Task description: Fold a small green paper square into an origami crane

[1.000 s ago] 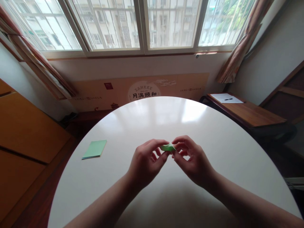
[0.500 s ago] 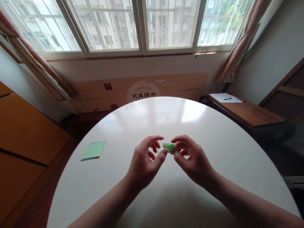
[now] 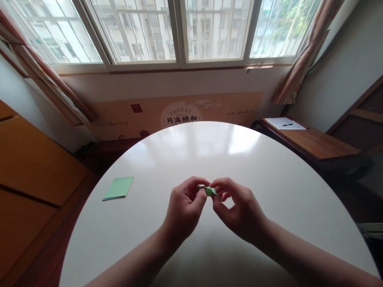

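Between my two hands is a small piece of folded green paper (image 3: 210, 191), raised above the white table. My left hand (image 3: 187, 203) pinches its left end between thumb and fingers. On the other side, my right hand (image 3: 235, 203) has its thumb and forefinger closed on the right part of the paper. The fingertips of both hands nearly meet over it, so part of its shape is hidden. A stack of pale green square paper (image 3: 119, 188) lies apart from the hands, to the left.
The round white table (image 3: 191, 149) fills the middle, its far edge close to a printed board (image 3: 110, 115) under the window. At the right stands a wooden desk (image 3: 321, 141) with a white sheet (image 3: 273, 122) on it. Orange cabinets (image 3: 30, 159) stand at the left.
My left hand has closed its fingers on the paper's left end. Both hands have come closer together, and the green paper has turned and shifted slightly left.
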`<state>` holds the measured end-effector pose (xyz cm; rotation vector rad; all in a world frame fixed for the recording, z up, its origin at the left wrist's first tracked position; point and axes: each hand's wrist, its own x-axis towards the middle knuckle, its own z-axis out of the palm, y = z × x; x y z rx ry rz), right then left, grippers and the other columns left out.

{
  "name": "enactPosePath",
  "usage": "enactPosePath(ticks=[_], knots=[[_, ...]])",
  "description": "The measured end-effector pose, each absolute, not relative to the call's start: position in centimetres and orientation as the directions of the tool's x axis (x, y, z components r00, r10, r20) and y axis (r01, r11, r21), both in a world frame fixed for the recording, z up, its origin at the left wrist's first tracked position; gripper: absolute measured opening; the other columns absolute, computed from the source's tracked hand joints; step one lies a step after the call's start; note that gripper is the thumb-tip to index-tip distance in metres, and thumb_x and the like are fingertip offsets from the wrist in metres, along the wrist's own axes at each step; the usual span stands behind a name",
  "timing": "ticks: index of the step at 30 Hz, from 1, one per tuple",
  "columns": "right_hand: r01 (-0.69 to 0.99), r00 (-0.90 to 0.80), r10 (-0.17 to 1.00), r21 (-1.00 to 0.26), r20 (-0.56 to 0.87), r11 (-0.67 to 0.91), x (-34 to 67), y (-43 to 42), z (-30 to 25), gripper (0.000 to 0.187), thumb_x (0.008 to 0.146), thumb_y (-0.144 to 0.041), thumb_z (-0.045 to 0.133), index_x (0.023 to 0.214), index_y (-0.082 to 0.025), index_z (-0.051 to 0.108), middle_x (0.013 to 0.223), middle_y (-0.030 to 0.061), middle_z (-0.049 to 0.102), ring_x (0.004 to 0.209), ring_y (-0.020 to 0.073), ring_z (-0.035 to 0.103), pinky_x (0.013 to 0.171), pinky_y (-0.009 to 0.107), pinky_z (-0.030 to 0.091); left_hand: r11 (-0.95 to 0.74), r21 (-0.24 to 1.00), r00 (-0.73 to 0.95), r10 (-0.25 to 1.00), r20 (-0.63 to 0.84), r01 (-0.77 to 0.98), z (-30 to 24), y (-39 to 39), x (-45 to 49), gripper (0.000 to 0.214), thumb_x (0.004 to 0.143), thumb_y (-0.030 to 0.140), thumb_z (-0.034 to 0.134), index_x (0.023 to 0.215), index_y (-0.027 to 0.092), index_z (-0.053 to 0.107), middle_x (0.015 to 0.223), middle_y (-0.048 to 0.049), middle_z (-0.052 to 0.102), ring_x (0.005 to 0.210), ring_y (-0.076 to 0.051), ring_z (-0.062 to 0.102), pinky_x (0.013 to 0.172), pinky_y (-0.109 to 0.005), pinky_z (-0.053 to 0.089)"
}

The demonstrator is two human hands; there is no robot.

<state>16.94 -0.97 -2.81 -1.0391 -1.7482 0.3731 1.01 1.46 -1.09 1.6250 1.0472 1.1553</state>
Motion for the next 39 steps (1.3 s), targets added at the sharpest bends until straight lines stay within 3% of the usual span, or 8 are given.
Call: enactPosePath(ticks=[10, 18, 25, 31, 39], knots=[[0.343, -0.051, 0.826, -0.767, 0.561, 0.542, 17.0, -1.0, -2.5, 0.022, 0.081, -0.006, 0.061, 0.096, -0.022, 0.064, 0.078, -0.0016, 0.070, 0.066, 0.0125, 0.064, 0.061, 0.024, 0.054, -0.308, 0.945, 0.219, 0.935, 0.280, 0.109, -1.2, 1.6, 0.8, 0.020, 0.089, 0.014, 0.051, 0.091, 0.017, 0.070, 0.064, 0.0016, 0.062, 0.057, -0.012, 0.056, 0.052, -0.022, 0.046], [0.202, -0.041, 0.866, -0.845, 0.499, 0.496, 17.3, -1.0, -2.1, 0.026, 0.078, -0.003, 0.059, 0.094, -0.022, 0.067, 0.080, -0.0006, 0.071, 0.072, 0.0153, 0.068, 0.060, 0.024, 0.054, -0.353, 0.936, 0.351, 0.877, 0.327, 0.011, -1.1, 2.2, -0.1, 0.021, 0.087, 0.010, 0.053, 0.095, 0.018, 0.071, 0.078, -0.0016, 0.068, 0.062, -0.012, 0.060, 0.052, -0.022, 0.051], [0.026, -0.051, 0.899, -0.899, 0.435, 0.437, 17.9, -1.1, -1.5, 0.023, 0.080, -0.004, 0.060, 0.090, -0.023, 0.069, 0.082, -0.0004, 0.072, 0.069, 0.0155, 0.068, 0.058, 0.026, 0.057, -0.307, 0.951, 0.413, 0.863, 0.291, -0.028, -0.5, 2.8, -0.6, 0.007, 0.088, 0.022, 0.068, 0.092, 0.017, 0.070, 0.074, -0.0016, 0.067, 0.061, -0.013, 0.062, 0.050, -0.021, 0.053], [0.075, -0.061, 0.866, -0.863, 0.497, 0.500, 17.7, -1.1, -1.6, 0.024, 0.081, -0.003, 0.061, 0.090, -0.023, 0.070, 0.081, -0.0009, 0.072, 0.070, 0.0149, 0.069, 0.058, 0.025, 0.057, -0.268, 0.963, 0.369, 0.894, 0.253, -0.012, -0.3, 2.7, -0.4, 0.011, 0.085, 0.025, 0.072, 0.085, 0.015, 0.067, 0.070, -0.0013, 0.066, 0.059, -0.013, 0.061, 0.048, -0.021, 0.052], [0.233, -0.079, 0.798, -0.767, 0.598, 0.598, 17.8, -1.2, -1.9, 0.025, 0.080, -0.001, 0.060, 0.091, -0.021, 0.070, 0.081, 0.0004, 0.074, 0.071, 0.0151, 0.068, 0.061, 0.026, 0.056, -0.151, 0.988, 0.400, 0.908, 0.124, 0.037, 0.2, 2.8, -0.5, 0.018, 0.087, 0.031, 0.069, 0.090, 0.014, 0.070, 0.068, -0.0015, 0.065, 0.057, -0.012, 0.059, 0.047, -0.020, 0.051]])
